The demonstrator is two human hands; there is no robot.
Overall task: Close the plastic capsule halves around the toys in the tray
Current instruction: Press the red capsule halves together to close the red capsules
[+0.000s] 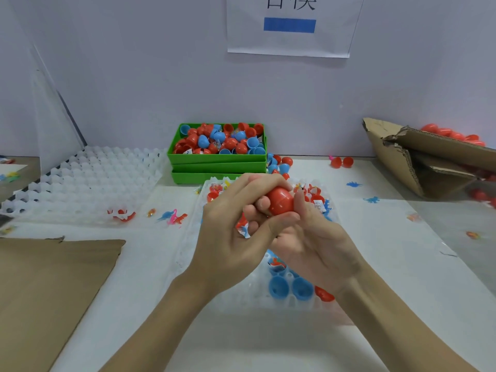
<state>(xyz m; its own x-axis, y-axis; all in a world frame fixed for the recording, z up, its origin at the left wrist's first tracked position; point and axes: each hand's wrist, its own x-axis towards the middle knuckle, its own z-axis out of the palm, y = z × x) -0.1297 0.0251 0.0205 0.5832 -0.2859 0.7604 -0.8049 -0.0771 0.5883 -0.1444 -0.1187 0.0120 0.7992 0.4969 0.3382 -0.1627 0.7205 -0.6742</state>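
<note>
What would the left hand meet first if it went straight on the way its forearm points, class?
Probably the red capsule that the left hand already grips, with the right hand behind it. Depth is unclear.

I see a plain pale lavender-grey wall [134, 76] behind the white tabletop [375, 237], with a white paper sheet [288, 25] bearing black characters and a blue bar fixed high on it. A flat brown cardboard sheet [48, 291] lies at near left; a torn brown corrugated cardboard box [429, 162] sits at far right. Light is even and soft.
</note>
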